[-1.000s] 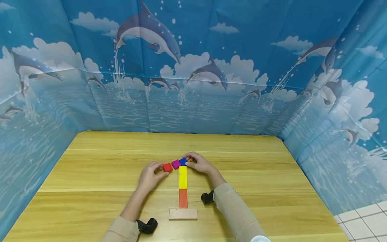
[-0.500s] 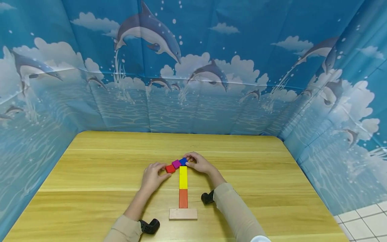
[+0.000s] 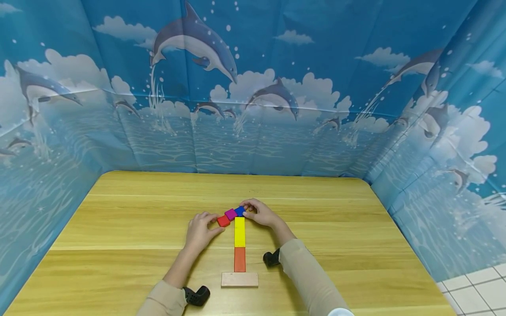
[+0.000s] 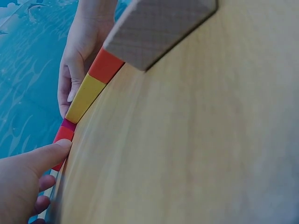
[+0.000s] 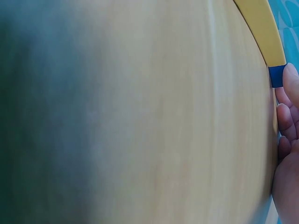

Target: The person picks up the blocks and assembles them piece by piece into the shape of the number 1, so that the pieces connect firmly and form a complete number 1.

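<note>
My left hand [image 3: 199, 231] pinches a red block [image 3: 223, 220] between thumb and fingers, its upper right side against a purple block [image 3: 231, 214]. On the purple block's other side sits a blue block [image 3: 240, 211], which the thumb and fingers of my right hand [image 3: 259, 213] pinch. These three small blocks form a slanting row, lower at the left. Below the row, a yellow block [image 3: 239, 231] and an orange block [image 3: 239, 259] stand in line toward a pale wooden block [image 3: 239, 280] laid crosswise. In the right wrist view, the thumb lies at the blue block [image 5: 276, 76].
The wooden table [image 3: 336, 210] spreads around the blocks on all sides. A blue dolphin-print curtain [image 3: 253, 131] hangs along its back and sides. Black wrist devices [image 3: 197, 296] sit at both sleeve cuffs, and white floor tiles [image 3: 474, 292] show at lower right.
My left hand has moved right with the red block, closing the gap to the purple block. My right hand stays at the blue block.
</note>
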